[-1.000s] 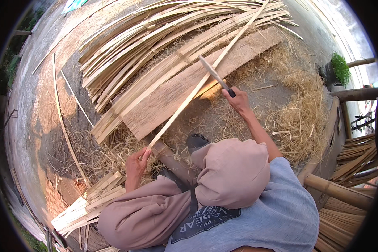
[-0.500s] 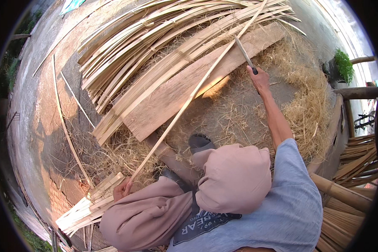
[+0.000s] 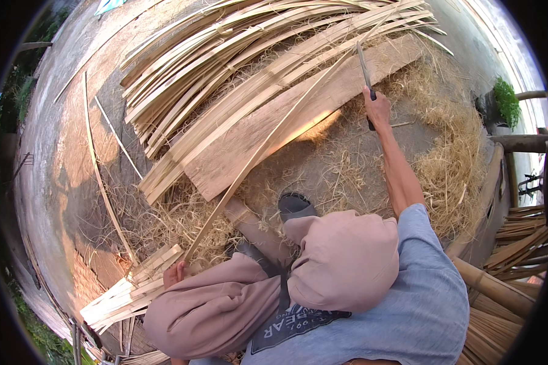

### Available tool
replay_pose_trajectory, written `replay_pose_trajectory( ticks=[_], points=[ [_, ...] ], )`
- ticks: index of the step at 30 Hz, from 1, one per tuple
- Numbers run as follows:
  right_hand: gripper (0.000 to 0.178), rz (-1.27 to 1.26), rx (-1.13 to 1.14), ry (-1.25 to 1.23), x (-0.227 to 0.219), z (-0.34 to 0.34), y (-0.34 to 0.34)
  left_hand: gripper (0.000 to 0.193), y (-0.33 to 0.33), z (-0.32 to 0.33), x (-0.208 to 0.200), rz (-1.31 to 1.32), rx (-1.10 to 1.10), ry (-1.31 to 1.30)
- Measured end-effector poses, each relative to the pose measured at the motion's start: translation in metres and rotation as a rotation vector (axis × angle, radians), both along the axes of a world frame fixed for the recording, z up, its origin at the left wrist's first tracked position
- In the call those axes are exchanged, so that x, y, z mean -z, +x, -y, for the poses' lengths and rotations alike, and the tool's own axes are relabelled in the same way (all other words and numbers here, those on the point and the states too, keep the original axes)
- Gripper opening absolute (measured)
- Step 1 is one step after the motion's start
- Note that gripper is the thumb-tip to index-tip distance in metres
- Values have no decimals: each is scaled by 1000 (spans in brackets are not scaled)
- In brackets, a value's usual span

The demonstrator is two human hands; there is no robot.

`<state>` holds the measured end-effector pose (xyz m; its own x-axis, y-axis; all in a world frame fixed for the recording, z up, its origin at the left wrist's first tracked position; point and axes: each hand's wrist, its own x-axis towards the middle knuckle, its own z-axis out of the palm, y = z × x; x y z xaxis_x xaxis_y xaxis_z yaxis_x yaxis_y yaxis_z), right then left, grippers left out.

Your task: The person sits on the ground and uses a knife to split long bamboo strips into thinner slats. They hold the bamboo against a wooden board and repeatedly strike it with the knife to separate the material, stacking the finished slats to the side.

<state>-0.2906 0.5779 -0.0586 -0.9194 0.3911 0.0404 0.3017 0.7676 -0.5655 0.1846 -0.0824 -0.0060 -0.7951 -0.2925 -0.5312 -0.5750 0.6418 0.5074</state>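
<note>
Your right hand point(image 3: 377, 108) is closed tight round the handle of a knife point(image 3: 364, 68), its blade against a long bamboo strip point(image 3: 268, 141). Your left hand point(image 3: 174, 274) grips the strip's near end by your knee. The strip slants across a wooden plank point(image 3: 298, 115) lying on straw-littered ground point(image 3: 359, 164), beside a pile of bamboo slats point(image 3: 225, 55).

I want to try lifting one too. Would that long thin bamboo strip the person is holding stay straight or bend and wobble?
Probably it would bend: the long bamboo strip is very thin for its length and already curves slightly between the left hand and the knife in the right hand. It likely feels light, with edges that might be sharp.
</note>
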Motion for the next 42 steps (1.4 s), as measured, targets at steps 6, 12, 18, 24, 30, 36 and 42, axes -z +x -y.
replay_pose_trajectory(
  ticks=[6,12,18,24,30,36,42],
  points=[
    [56,170,-282,-565,-22,52,37,42,-17,-6,2,21,-55,80],
    [53,487,-375,-627,-26,127,98,46,-25,-3,-2,-78,-48,36],
    [58,442,-146,-790,-26,120,103,40,-28,12,5,-19,-29,-45],
    [60,528,-464,-616,-36,146,141,44,-41,2,-3,-102,48,-30],
    [56,683,-883,-401,-44,190,199,45,-49,-11,0,-73,56,-45],
    [42,301,-434,-458,-34,185,162,66,-118,-61,1,63,18,142],
    [54,-165,-440,154,-18,107,98,65,-194,-134,-9,191,-11,602]
  ],
)
